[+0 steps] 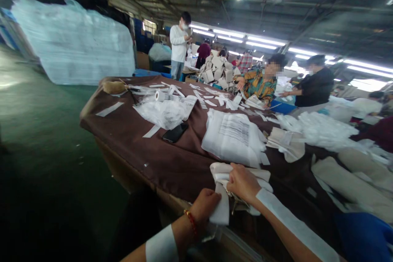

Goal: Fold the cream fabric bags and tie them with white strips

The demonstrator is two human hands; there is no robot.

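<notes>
A folded cream fabric bag (221,168) lies at the near edge of the brown-covered table, with small gold-coloured metal pieces hanging at its front. My right hand (242,182) is closed on the bag, fingers curled over its near side. My left hand (204,204), wearing a red beaded bracelet, pinches the edge of a white strip (221,206) that hangs down from the bag. White bands wrap both forearms. Just beyond the bag sits a stack of clear plastic bags (235,135) with printed text. Another cream bag (285,143) rests to the right of that stack.
The brown cloth (129,143) bears a black phone (175,133), crumpled clear plastic (166,112), a white roll (160,95) and scattered paper strips. More cream pieces (346,184) and a blue item (364,233) lie at right. Several co-workers stand beyond; a wrapped stack (76,45) stands left.
</notes>
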